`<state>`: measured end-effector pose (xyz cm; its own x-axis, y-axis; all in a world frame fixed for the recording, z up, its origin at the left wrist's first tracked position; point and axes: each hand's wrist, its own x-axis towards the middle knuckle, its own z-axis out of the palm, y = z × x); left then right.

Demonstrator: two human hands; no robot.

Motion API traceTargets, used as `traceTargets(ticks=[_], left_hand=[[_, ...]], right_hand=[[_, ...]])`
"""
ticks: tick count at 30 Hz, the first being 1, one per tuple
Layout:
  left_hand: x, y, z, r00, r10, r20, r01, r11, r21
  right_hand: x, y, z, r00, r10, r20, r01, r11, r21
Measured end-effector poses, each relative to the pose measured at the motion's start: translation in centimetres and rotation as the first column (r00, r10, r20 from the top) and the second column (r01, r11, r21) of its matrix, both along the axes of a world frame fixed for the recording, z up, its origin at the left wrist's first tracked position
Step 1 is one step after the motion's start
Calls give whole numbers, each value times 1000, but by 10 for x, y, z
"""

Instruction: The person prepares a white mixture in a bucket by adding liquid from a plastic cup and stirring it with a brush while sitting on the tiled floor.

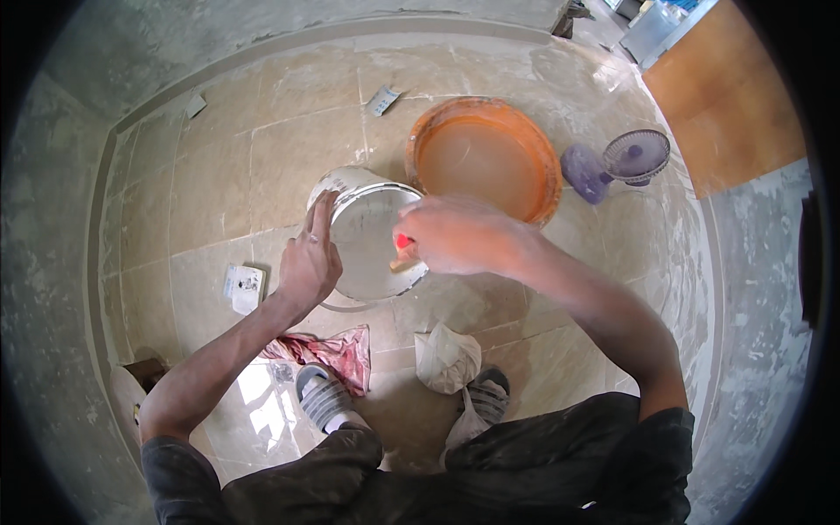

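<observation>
Fingers of my left hand (312, 262) lie extended against the left side of the white bucket (346, 180); those of my right hand (451, 234) curl round a red object (402, 241) at its right rim. Beyond the bucket, rightward, I note an orange basin (551, 179).

The floor (210, 192) under me is made of tan tiles, and it has lots of pale smears. My white bucket (350, 178) is on it, right next to a big orange tub (549, 166) with cloudy water inside. A purple fan (636, 156) is past the tub. I see a small blue-and-white packet (382, 101), a little scrap (195, 106) and a white box (246, 287). Near my grey sandals (325, 398) are a stained red cloth (341, 354) and a scrunched white bag (446, 357).
</observation>
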<state>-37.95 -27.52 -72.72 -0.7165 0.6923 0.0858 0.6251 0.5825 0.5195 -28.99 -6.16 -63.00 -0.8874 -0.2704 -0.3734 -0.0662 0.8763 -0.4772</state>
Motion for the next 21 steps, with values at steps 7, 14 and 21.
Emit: traceTargets(ticks=[7,14,21], left_hand=[[-2,2,3,999,0,46,1,1000,-25],[0,-1,1,999,6,49,-5,1000,-12],[-1,-2,-2,997,-71,-7,71,997,7]], right_hand=[[8,-11,-76,982,80,-172,-53,986,156],[4,-9,-99,959,-81,-273,87,996,11],[1,-21,-115,983,-48,-175,48,999,-4]])
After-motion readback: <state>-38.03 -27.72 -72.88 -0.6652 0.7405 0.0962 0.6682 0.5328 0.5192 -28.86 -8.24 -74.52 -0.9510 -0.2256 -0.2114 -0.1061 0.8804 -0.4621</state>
